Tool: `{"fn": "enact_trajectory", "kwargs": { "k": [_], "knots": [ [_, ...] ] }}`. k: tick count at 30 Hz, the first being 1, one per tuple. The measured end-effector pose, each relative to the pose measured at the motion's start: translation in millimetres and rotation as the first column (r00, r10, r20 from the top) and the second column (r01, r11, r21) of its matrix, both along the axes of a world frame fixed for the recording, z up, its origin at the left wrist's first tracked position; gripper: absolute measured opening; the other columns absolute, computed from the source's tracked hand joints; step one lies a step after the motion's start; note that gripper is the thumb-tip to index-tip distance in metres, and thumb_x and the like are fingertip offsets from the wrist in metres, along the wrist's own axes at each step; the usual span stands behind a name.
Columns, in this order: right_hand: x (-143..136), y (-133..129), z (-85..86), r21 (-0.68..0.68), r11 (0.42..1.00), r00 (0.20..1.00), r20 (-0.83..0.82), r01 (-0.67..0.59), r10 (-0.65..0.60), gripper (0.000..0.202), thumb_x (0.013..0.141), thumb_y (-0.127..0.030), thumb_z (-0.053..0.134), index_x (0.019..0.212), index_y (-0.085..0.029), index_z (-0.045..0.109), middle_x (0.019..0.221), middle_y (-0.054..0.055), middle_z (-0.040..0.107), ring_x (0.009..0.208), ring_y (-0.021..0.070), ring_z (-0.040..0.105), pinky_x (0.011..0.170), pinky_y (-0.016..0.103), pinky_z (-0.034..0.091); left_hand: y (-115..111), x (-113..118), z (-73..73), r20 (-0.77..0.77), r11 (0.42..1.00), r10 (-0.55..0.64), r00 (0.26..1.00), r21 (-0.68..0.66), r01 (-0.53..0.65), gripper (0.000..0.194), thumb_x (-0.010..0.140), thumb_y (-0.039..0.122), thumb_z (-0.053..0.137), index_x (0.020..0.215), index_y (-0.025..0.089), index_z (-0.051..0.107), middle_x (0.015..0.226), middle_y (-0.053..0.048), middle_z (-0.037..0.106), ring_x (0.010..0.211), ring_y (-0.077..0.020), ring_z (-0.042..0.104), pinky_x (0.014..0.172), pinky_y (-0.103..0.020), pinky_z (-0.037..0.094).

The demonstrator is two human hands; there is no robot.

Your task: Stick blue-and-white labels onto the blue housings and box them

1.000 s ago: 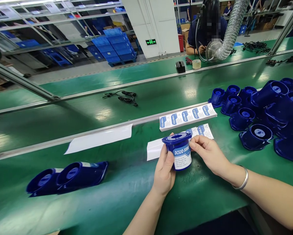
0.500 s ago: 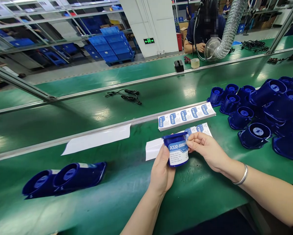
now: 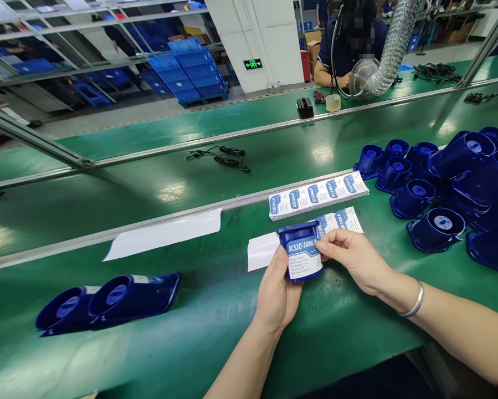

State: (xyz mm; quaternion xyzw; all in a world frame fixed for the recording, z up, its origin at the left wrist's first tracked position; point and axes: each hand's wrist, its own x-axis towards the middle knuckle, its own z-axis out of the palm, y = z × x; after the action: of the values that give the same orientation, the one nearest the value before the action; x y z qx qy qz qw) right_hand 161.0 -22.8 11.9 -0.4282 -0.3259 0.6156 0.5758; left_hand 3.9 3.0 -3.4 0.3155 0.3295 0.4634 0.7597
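Observation:
My left hand (image 3: 277,296) is wrapped round a dark blue plastic housing (image 3: 299,228), its flange turned up. A white and blue label (image 3: 304,264) printed "DC52Q-5000L" lies over the curved side facing me. The fingers of my right hand (image 3: 354,256) are pinched together at the label's upper right edge; the fingertips partly cover it. Just behind the housing lies a label sheet (image 3: 348,219), with labels at its right part and a bare white left part; the housing hides its middle. Beyond that is a stack of label sheets (image 3: 318,195).
Two blue housings with labels (image 3: 116,302) lie at the left. Several more blue housings (image 3: 435,228) crowd the right side. A blank white strip (image 3: 165,235) rests by the metal rail. Black cables (image 3: 227,159) lie beyond it. A person (image 3: 350,41) sits across the bench.
The view has shifted slightly. My right fingertips remain at the label's right edge, and the label's right side looks a little flatter against the housing. My left hand keeps its hold.

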Motion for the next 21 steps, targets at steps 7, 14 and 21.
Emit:
{"fn": "enact_trajectory", "kwargs": {
  "k": [7, 14, 21],
  "knots": [
    [1.7, -5.3, -0.3, 0.171, 0.984, 0.955, 0.283, 0.040, -0.088, 0.037, 0.088, -0.056, 0.069, 0.077, -0.021, 0.059, 0.071, -0.001, 0.058, 0.069, 0.0168, 0.053, 0.066, 0.030, 0.043, -3.4, -2.3, 0.9, -0.040, 0.993, -0.034, 0.999, 0.112, 0.039, 0.063, 0.082, 0.051, 0.075, 0.135, 0.023, 0.059, 0.135, -0.012, 0.064, 0.130, -0.0355, 0.055, 0.111, -0.049, 0.045],
    [5.7, -5.1, -3.6, 0.267, 0.962, 0.816, 0.544, 0.051, -0.194, 0.028, 0.097, -0.044, 0.055, 0.078, -0.023, 0.054, 0.073, 0.001, 0.059, 0.070, 0.0190, 0.053, 0.067, 0.032, 0.041, -0.9, -2.7, 4.8, -0.106, 0.981, -0.008, 0.994, 0.193, 0.028, 0.071, 0.078, 0.037, 0.081, 0.141, 0.026, 0.051, 0.144, -0.011, 0.056, 0.135, -0.0342, 0.050, 0.114, -0.047, 0.041],
    [9.5, -4.3, -1.3, 0.304, 0.952, 0.751, 0.622, 0.030, -0.222, 0.024, 0.099, -0.039, 0.052, 0.081, -0.023, 0.053, 0.074, 0.001, 0.056, 0.070, 0.0194, 0.051, 0.067, 0.033, 0.040, 3.8, -5.5, 5.7, -0.233, 0.953, 0.068, 0.970, 0.302, 0.006, 0.070, 0.079, 0.034, 0.081, 0.141, 0.027, 0.049, 0.142, -0.010, 0.056, 0.134, -0.0309, 0.051, 0.112, -0.042, 0.044]
  ]
}}
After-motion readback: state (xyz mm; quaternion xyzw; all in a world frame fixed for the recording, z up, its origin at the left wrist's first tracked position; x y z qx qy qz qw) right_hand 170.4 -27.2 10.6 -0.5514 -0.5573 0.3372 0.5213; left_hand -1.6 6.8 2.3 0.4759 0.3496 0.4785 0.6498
